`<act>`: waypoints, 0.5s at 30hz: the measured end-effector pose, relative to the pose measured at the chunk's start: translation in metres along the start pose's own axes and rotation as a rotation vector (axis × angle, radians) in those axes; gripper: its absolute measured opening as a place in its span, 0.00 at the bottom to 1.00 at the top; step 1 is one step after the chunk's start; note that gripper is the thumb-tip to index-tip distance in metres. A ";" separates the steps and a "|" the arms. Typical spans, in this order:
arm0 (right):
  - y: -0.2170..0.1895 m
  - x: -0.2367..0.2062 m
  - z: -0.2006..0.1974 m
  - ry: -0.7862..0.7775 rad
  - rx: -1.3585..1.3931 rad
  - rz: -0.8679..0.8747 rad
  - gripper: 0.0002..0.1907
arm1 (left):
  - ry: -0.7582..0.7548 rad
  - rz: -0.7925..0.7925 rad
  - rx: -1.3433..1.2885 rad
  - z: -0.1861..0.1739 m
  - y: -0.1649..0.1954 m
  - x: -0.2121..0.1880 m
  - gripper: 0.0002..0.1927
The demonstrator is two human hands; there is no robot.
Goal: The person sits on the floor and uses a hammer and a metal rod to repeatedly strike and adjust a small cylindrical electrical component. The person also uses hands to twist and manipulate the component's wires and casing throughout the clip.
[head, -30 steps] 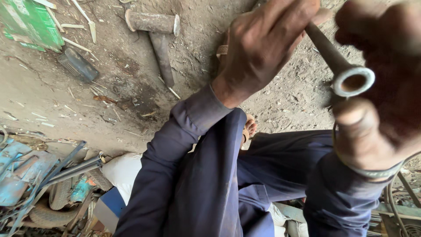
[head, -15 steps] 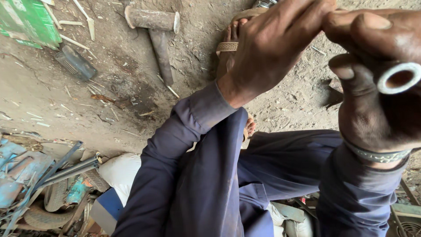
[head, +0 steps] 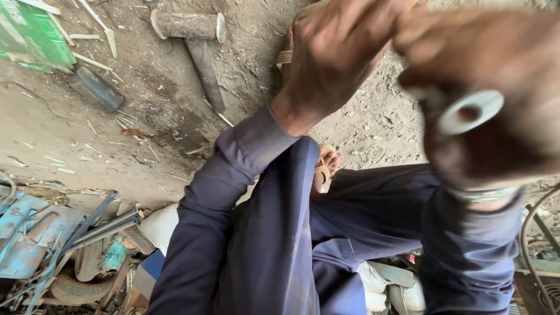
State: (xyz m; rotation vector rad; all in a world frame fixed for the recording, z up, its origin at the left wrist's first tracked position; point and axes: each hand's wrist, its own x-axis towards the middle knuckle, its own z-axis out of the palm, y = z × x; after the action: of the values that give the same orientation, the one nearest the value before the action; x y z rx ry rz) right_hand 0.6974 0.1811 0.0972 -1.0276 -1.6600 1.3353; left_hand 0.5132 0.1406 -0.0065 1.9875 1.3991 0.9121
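Both hands are raised close to the camera. The right hand (head: 496, 99) is curled shut around a metal tube (head: 469, 112), whose pale round open end faces the lens; the rest of the tube is hidden behind the fingers. The left hand (head: 344, 52) is closed beside it, knuckles up, and seems to grip the far part of the same tube, though that contact is hidden. The work looks mid-way: the tube is held up, not yet set down or joined to anything.

Counted: one tube, two hands. Below the left hand lies one heavy hammer (head: 195, 44) on the dirt ground (head: 146, 134); further left, one green board (head: 29, 35).
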 end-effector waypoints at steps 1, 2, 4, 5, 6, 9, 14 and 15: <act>-0.004 0.007 0.004 -0.028 -0.038 -0.095 0.10 | 0.007 0.033 -0.007 -0.001 -0.002 -0.003 0.18; -0.009 0.014 0.008 -0.054 -0.073 -0.191 0.10 | 0.015 0.031 0.015 -0.002 -0.005 -0.005 0.18; -0.020 0.018 0.021 -0.078 -0.144 -0.250 0.05 | 0.030 0.038 0.053 -0.010 -0.014 -0.013 0.18; -0.022 0.019 0.023 -0.091 -0.177 -0.274 0.04 | -0.002 0.063 0.182 -0.016 -0.021 -0.020 0.18; -0.020 0.018 0.023 -0.051 -0.165 -0.305 0.06 | -0.034 0.082 0.309 -0.025 -0.030 -0.029 0.18; -0.001 0.010 0.008 0.049 -0.120 -0.317 0.07 | -0.012 -0.468 0.315 -0.054 -0.056 -0.074 0.31; 0.040 -0.003 -0.024 0.099 -0.016 -0.280 0.05 | -0.018 -0.807 0.561 -0.079 -0.087 -0.159 0.43; 0.043 -0.002 -0.025 0.086 -0.037 -0.290 0.05 | 0.007 -0.882 0.524 -0.080 -0.094 -0.169 0.43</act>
State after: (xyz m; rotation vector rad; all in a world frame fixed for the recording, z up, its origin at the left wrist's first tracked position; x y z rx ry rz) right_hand 0.7261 0.1940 0.0587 -0.8152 -1.6997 1.0606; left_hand 0.3570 0.0139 -0.0634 1.3754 2.3847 0.1504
